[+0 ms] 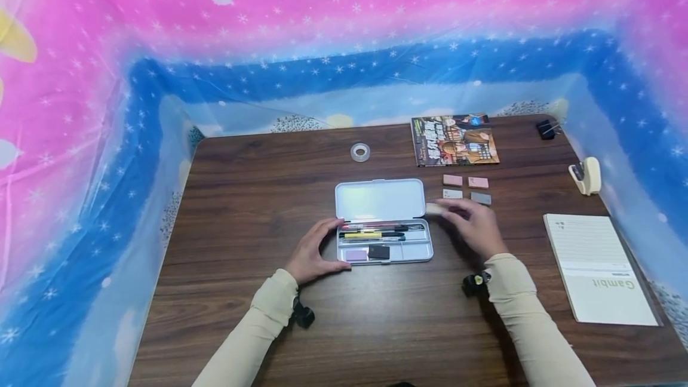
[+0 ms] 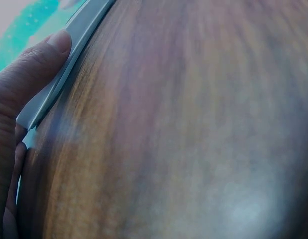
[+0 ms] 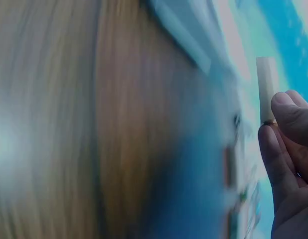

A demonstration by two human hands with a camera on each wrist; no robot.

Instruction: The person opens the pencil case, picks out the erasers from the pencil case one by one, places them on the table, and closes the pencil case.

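An open white pencil case [image 1: 380, 200] lies on the table with its lid tipped back. Pens [image 1: 371, 235] fill its far compartment; a lilac eraser [image 1: 356, 255] and a black eraser [image 1: 378, 252] lie in the near one, at the left. My left hand [image 1: 312, 254] grips the case's left end, thumb at the near corner, fingers at the far one; the left wrist view shows the thumb [image 2: 49, 55] against its side. Between thumb and fingertips my right hand [image 1: 475, 226] pinches a cream-coloured eraser [image 3: 266, 87], just right of the case by the hinge.
Behind my right hand lie two pink erasers [image 1: 452, 180], a white eraser [image 1: 452, 194] and a grey eraser [image 1: 481, 198]. Farther back are a tape roll [image 1: 360, 151] and a magazine [image 1: 457, 139]. Along the right are a binder clip [image 1: 546, 130], a stapler [image 1: 590, 176] and a notepad [image 1: 596, 255].
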